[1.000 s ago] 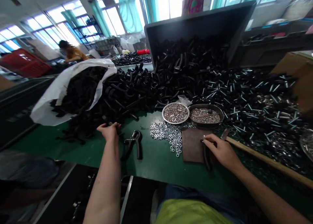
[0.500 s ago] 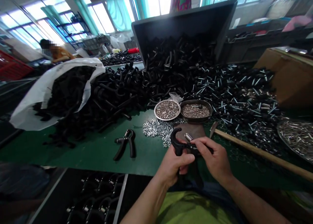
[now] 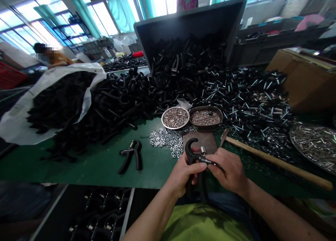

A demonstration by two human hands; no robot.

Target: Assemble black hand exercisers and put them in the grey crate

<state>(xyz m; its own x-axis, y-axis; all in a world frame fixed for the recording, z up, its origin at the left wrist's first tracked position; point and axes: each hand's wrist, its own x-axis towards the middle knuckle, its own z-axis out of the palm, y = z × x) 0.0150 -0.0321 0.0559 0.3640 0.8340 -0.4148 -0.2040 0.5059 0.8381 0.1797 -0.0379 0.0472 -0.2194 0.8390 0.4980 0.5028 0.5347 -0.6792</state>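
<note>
Close to my body, a black hand grip strengthener (image 3: 194, 158) with a curved hook at its top is held between both hands. My left hand (image 3: 183, 174) is wrapped round its upper part, the thumb lying across the front. With thumb and fingers, my right hand (image 3: 231, 169) grips the arm with pale lettering that points right. A metal spring (image 3: 203, 150) stands up beside that arm. One black handle hangs down below my hands. To the left, another hand grip strengthener (image 3: 132, 156) lies on the green table (image 3: 157, 171).
Loose nuts (image 3: 168, 139) lie behind my hands, near a round dish (image 3: 163, 123) and an oval tin (image 3: 206, 128) of small metal parts. A hammer (image 3: 278, 161) lies at the right. Piles of black parts (image 3: 118, 97) cover the back. A person (image 3: 56, 57) sits far left.
My right hand has closed further round the lettered arm and turned over it. The spring now stands more upright. The view has shifted slightly to the right.
</note>
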